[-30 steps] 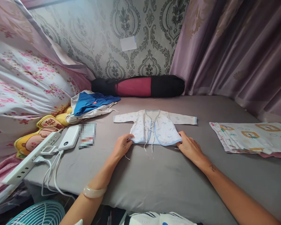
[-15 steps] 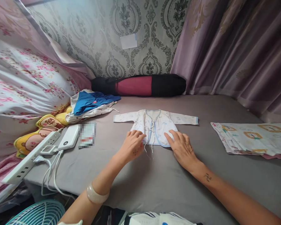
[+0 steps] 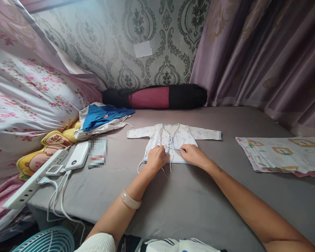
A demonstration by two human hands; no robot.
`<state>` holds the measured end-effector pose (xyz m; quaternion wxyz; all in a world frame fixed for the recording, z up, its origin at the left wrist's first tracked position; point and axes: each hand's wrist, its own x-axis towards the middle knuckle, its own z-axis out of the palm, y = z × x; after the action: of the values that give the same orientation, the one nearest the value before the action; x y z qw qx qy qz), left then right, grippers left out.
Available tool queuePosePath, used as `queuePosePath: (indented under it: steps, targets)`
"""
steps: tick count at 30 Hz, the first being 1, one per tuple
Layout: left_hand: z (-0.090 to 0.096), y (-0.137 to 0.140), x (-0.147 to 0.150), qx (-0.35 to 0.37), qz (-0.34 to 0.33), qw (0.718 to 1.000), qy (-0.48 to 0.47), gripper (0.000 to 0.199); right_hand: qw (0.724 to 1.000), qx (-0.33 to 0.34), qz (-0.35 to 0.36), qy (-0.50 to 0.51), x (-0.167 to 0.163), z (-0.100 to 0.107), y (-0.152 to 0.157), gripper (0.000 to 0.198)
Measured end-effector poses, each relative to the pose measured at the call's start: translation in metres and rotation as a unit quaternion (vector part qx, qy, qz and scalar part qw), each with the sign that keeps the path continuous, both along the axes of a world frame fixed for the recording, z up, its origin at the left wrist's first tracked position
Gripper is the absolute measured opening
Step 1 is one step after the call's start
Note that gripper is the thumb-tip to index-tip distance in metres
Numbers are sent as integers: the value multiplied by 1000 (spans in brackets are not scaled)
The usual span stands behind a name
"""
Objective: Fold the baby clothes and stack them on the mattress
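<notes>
A small white baby shirt (image 3: 154,140) with blue trim and a faint print lies face up on the grey sheet, sleeves spread to both sides. Thin white ties run down its front, and loose ends hang below the hem. My left hand (image 3: 157,156) is curled closed over the lower front, near the middle; its fingertips are partly hidden. With thumb and fingers pinched, my right hand (image 3: 193,154) grips the blue-trimmed edge of the right front panel, which is raised and folded back a little.
Folded printed cloths (image 3: 280,154) lie at the right. On the left are a pile of clothes with a blue garment (image 3: 102,117), a power bank (image 3: 78,155), a power strip (image 3: 34,180) and a yellow plush (image 3: 33,162). A black and red roll (image 3: 152,97) lies along the wall.
My right hand has closed on the shirt's front edge and drawn it inward. My left hand has moved right toward the middle. A tie now shows at the shirt's lower left.
</notes>
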<state>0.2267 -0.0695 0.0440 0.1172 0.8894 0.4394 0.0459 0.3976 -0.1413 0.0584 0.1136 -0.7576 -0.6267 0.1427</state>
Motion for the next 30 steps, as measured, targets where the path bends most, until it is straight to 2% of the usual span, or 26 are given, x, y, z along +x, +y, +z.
queuePosePath:
  steps: [5,10,14,18,22,26,28,30]
  targets:
    - [3,1,2,10,-1,1000,7,20,987,43,-49,148,12,13,11,25]
    - [8,3,9,-13,-2,996,-93,24,974,62,-52,212,12,17,18,26]
    - [3,7,19,-78,-7,984,-160,24,972,72,-46,219,7,18,19,26]
    - [-7,6,25,-101,-54,980,-161,21,973,89,-30,211,-2,16,19,24]
    - [-8,5,21,-127,-78,976,-159,21,978,71,-10,197,-12,8,19,21]
    - [-6,11,9,-179,-36,966,-185,27,982,59,7,178,-20,-3,19,20]
    - [-8,17,2,-160,4,969,-190,29,983,56,16,176,-26,-7,16,22]
    - [-11,23,-5,-110,33,977,-180,30,984,54,32,169,-32,-8,12,24]
